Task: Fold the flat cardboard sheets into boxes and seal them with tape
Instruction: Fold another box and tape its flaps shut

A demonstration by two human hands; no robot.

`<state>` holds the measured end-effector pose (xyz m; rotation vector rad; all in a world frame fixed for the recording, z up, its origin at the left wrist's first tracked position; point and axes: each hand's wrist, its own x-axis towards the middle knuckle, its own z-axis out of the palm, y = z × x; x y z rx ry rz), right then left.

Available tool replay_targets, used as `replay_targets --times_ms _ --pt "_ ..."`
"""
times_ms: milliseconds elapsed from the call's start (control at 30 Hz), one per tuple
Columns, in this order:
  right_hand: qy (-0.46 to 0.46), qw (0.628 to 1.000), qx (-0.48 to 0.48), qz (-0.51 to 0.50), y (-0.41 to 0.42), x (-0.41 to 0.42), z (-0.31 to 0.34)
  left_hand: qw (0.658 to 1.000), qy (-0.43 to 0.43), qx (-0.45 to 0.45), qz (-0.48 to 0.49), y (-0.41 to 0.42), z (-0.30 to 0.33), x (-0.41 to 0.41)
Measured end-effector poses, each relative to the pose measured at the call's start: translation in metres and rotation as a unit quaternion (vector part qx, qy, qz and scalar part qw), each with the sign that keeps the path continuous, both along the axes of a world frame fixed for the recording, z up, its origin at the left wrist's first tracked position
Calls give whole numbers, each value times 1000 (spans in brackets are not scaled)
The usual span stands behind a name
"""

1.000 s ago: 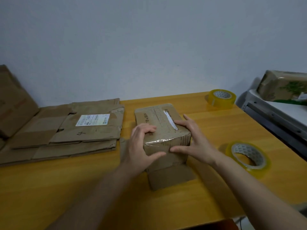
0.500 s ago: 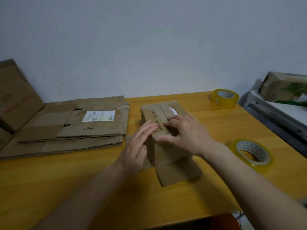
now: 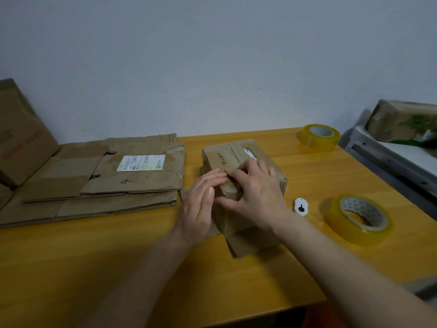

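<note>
Two bare hands are on a small cardboard box (image 3: 238,159) that stands near the middle of the yellow wooden worktop (image 3: 118,268). The left hand (image 3: 201,207) lies against the left side of the box with its fingers straight and close together, so its grip is released and it only presses. The right hand (image 3: 255,192) rests on top of the box; its fingers are flat on the upper face and its thumb reaches down on the near face. It also grasps nothing, it presses. One loose flap of the box lies flat on the worktop at the near side, below the right wrist.

A stack of flat cardboard sheets (image 3: 101,183) lies to the left of the box, near it but apart, and the top sheet carries a white label (image 3: 141,162). One roll of clear tape (image 3: 359,220) lies flat on the worktop to the right of the box. A second tape roll (image 3: 319,137) lies at the far right edge. A small white object (image 3: 301,206) with a dark mark lies between the box and the near roll; what it is I cannot tell. A bigger brown box (image 3: 21,136) stands at the far left.
</note>
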<state>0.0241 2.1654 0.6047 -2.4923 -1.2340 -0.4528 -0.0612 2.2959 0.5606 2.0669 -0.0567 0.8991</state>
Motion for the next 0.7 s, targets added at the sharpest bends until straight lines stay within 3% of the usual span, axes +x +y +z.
replay_targets --times_ms 67,200,300,400,500,567,633,700 --pt "-11 1000 20 -8 2 -6 -7 1000 -12 -3 5 -1 1 1" --pt "-44 998 -41 23 -2 -2 -9 999 -42 7 33 -2 0 4" --pt "9 996 -45 71 -12 17 5 994 -68 7 83 -10 -2 11" --pt "-6 997 -65 34 -18 31 9 988 -96 -4 123 -20 -5 20" --pt "-7 997 -74 11 -22 38 4 978 -125 46 158 -25 -9 31" --pt "77 996 -27 21 -28 46 2 975 -131 75 161 -24 -13 36" --pt "205 978 38 28 -40 58 3 973 -136 98 161 -20 -17 39" --pt "272 958 82 49 -50 70 4 969 -143 120 165 -16 -21 41"
